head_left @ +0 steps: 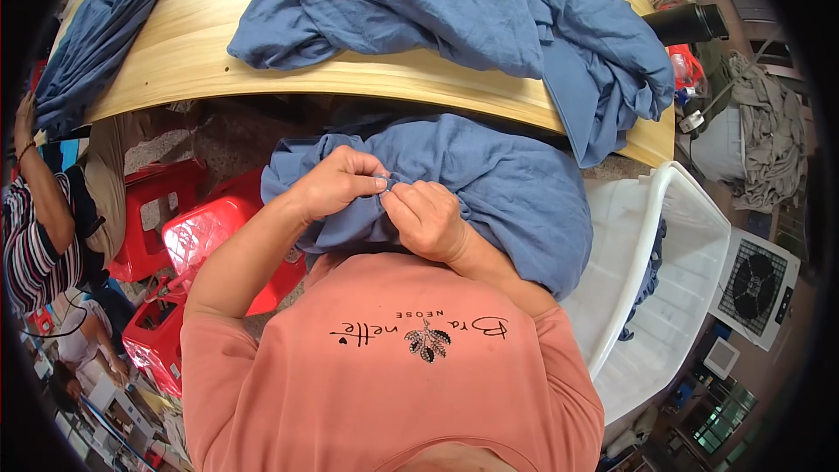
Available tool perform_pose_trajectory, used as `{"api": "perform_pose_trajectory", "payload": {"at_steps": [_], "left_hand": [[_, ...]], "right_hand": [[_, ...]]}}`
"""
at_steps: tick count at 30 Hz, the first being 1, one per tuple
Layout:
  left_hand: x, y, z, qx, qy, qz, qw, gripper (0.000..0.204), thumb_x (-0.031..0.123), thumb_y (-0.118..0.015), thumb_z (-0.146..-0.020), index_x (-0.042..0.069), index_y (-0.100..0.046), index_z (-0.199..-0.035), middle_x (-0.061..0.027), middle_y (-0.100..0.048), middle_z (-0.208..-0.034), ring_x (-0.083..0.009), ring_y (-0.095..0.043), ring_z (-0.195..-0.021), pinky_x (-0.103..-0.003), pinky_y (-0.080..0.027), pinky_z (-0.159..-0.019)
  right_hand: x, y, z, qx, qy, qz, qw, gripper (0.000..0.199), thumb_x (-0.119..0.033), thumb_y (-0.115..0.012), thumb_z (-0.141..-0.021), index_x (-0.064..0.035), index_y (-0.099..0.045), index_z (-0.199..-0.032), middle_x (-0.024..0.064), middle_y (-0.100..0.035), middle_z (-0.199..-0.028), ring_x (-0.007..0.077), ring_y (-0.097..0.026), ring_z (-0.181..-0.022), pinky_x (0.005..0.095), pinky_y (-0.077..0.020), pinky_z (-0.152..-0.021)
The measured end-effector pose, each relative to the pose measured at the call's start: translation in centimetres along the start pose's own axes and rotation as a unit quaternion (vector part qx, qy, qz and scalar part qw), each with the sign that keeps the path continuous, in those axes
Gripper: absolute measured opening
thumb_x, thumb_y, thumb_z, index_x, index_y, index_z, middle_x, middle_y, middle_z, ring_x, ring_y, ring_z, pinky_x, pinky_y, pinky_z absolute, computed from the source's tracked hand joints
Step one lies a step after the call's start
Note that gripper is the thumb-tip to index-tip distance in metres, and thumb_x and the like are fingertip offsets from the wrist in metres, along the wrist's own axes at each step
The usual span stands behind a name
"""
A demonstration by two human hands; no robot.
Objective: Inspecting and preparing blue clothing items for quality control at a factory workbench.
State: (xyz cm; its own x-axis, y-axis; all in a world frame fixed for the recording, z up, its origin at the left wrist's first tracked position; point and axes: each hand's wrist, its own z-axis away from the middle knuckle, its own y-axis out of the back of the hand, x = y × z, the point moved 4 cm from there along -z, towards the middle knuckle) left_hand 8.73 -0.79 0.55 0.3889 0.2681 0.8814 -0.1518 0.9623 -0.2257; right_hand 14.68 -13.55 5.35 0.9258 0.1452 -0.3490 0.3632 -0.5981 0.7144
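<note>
A blue garment (498, 183) lies bunched in my lap, below the table edge. My left hand (336, 182) pinches a fold of its cloth between thumb and fingers. My right hand (426, 218) grips the same fold right beside it, fingertips almost touching the left ones. Whether a small tool is in either hand cannot be told. More blue garments (437, 9) are piled on the wooden table (201, 44) in front of me, one hanging over its right edge.
A white plastic basket (690, 210) stands at my right with some blue cloth inside. Red plastic stools (197, 236) stand at my left. Another person in a striped top (31, 245) sits at the far left. A small white fan (756, 284) is on the floor at the right.
</note>
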Motion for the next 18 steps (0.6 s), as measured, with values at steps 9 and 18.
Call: {"api": "perform_pose_trajectory", "payload": {"at_steps": [9, 18], "left_hand": [[-0.9, -0.8, 1.6, 0.117, -0.092, -0.037, 0.988, 0.008, 0.001, -0.057, -0.079, -0.004, -0.062, -0.081, -0.0096, -0.062, -0.092, -0.0122, -0.054, -0.087, -0.025, -0.042, -0.079], [-0.3, -0.9, 2.9, 0.168, -0.196, -0.064, 0.964, 0.010, -0.004, -0.059, -0.075, -0.003, -0.062, -0.084, -0.0088, -0.061, -0.082, -0.0139, -0.056, -0.081, -0.025, -0.044, -0.073]], "right_hand": [[0.4, -0.3, -0.3, -0.018, -0.051, -0.035, 0.998, 0.007, -0.002, -0.056, -0.066, -0.0019, -0.054, -0.072, 0.0061, -0.050, -0.066, 0.0189, -0.049, -0.054, 0.0300, -0.0397, -0.046], [1.1, -1.2, -0.1, -0.039, -0.179, -0.168, 0.969, 0.020, 0.010, -0.056, -0.066, -0.0014, -0.056, -0.083, 0.0123, -0.058, -0.085, 0.0278, -0.060, -0.068, 0.0318, -0.0481, -0.056]]}}
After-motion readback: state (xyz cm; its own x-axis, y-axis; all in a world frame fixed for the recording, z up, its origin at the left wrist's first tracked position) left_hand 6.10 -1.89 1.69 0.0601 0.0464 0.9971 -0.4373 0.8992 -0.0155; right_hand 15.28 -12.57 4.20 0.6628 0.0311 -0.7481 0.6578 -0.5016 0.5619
